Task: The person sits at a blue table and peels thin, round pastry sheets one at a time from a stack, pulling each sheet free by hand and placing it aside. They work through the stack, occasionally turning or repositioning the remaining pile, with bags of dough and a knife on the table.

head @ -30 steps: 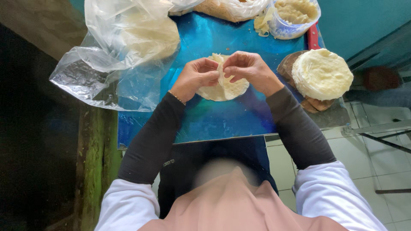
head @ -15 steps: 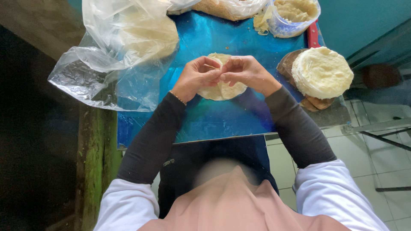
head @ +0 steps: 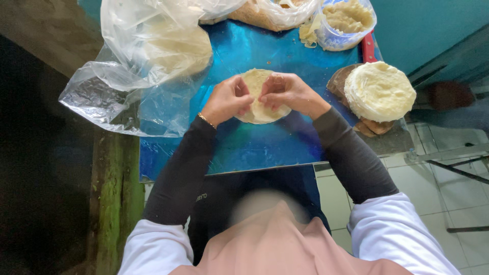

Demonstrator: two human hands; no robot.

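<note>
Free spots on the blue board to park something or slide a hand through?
Bare blue board lies along the near edge below both hands, left hand and right hand, which pinch the dough round. A smaller patch sits between the round and the tub. Crowded: plastic bag left, stack of rounds right.

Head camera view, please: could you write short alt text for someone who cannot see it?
Seen from above, a person's left hand and right hand pinch a round, pale dough disc on a shiny blue table. A stack of similar discs sits to the right, a crumpled clear plastic bag to the left, and a tub of pale filling at the far edge.
</note>
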